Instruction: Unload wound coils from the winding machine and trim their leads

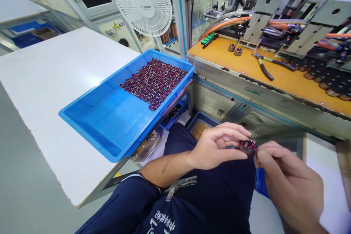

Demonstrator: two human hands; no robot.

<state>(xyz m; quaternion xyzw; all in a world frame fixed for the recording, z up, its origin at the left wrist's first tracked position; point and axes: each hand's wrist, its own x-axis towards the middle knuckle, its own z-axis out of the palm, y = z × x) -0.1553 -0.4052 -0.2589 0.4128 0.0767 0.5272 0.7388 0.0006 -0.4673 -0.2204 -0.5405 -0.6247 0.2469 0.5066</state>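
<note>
We held a small dark ring-shaped part [246,147] above our lap, its open face turned upward and showing pink-red pieces inside. Our left hand [216,144] was clamped on it, thumb along the near side and fingers on the far side. Our right hand [290,181] came up to the ring's right edge, thumb and fingers bent close; we could not tell whether they pinched the part itself or something thin beside it. To our left, a blue tray [115,117] sat on a white table [68,55], with many small dark, red-flecked parts [159,80] packed into its far portion. A white fan [142,5] stood beyond the tray. In front of us to the right, an orange work surface [227,58] carried two copper-brown rings [238,52] side by side, with pliers [264,68] lying open near them, below the machine's metal blocks [255,29].
</note>
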